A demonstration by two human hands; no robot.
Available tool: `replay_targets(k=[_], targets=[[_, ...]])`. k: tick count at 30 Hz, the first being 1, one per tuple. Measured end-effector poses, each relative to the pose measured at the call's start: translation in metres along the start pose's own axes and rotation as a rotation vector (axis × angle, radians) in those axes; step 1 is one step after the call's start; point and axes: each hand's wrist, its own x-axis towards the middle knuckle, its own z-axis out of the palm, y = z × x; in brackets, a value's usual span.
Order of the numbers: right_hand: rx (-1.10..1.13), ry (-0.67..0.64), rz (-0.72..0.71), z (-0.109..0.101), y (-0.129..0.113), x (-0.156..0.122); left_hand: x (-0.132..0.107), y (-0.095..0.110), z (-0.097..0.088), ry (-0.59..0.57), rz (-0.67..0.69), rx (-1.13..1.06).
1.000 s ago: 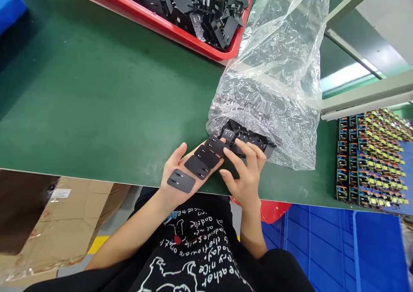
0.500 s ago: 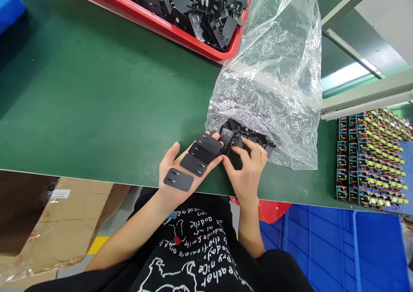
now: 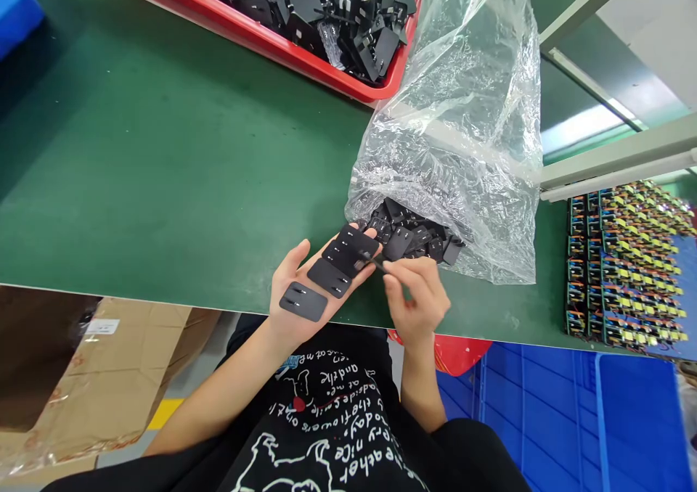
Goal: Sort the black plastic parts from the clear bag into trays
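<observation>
My left hand lies palm up at the table's near edge, fingers stretched out, with a row of several flat black plug plates laid along it. My right hand is just to its right, fingers pinched on a thin black plate held edge-on at the far end of that row. Just beyond both hands, a clear plastic bag lies open with a heap of the same black plates spilling from its mouth.
A red tray full of black parts stands at the back of the green table. A rack of small yellow and green components sits at the right, over blue bins. Cardboard boxes lie below left.
My right hand has drawn back out of the bag's mouth with a black plate and brought it to the far end of the row on my left hand.
</observation>
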Motion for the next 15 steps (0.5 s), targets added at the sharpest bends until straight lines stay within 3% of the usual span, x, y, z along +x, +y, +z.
replay_targets(k=[4,15], targets=[[0.049,-0.178,-0.097,0.0089,-0.0018,-0.0016,0.0001,0.0008,-0.0013,0.017,-0.012,0.031],[0.068,-0.258,-0.009,0.0108,-0.0027,-0.0057,-0.0001,0.0001,-0.0016,0.024,0.027,0.035]])
